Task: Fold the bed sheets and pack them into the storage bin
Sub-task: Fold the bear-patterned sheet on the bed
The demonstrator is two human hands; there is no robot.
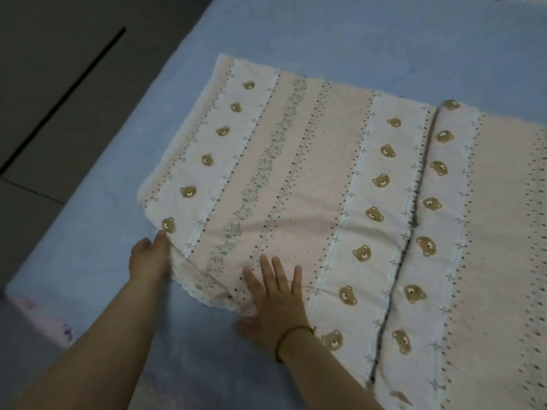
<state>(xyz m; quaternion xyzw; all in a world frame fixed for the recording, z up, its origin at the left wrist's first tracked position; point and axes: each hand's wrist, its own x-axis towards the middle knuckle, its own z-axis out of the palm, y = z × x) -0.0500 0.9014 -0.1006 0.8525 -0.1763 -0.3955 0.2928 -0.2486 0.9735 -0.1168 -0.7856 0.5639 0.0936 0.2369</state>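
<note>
A pink and white striped bed sheet (310,179) printed with brown bear heads lies folded flat on a blue surface (384,39). A dark fold edge runs down its right part. My left hand (151,258) touches the sheet's near-left corner, its fingers partly hidden under the cloth edge. With fingers straight and spread, my right hand (275,294) presses flat on the sheet's near edge; a thin bracelet sits on that wrist. No storage bin is in view.
The blue surface extends past the sheet on the left, far and near sides. Grey floor (44,84) with a dark seam lies beyond its left edge. A pale pink patch (44,318) shows at the near-left corner.
</note>
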